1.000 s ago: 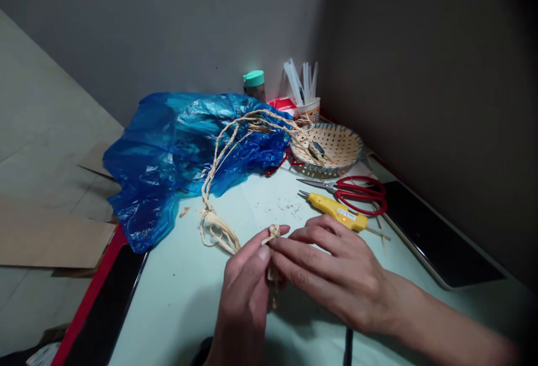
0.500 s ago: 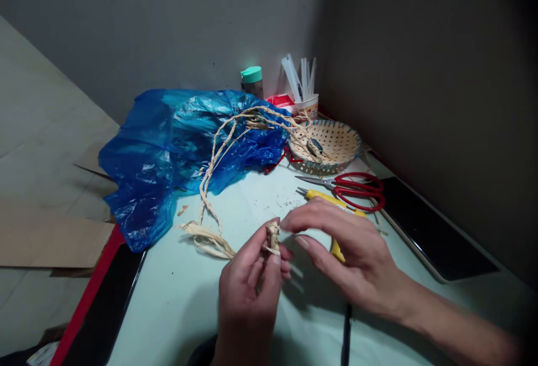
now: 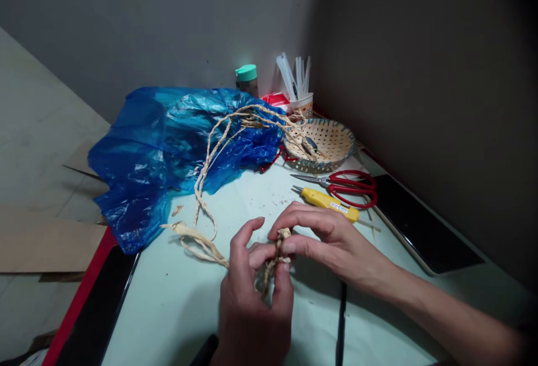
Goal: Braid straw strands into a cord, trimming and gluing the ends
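Left hand: upright, index finger raised, others gripping a straw piece. Right hand: angled in from the right, pinching its top.

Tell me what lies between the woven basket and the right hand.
The head view shows red-handled scissors nearer the basket and a yellow tool nearer the right hand.

Table, back to front

A bag covers the back left. A cord runs from the basket across the bag onto the table before it. Behind the basket stands a cup with sticks in it. Scissors lie before the basket, a hand tool before them, a tablet to their right. Frontmost, a fibre piece sits between left hand and right hand.
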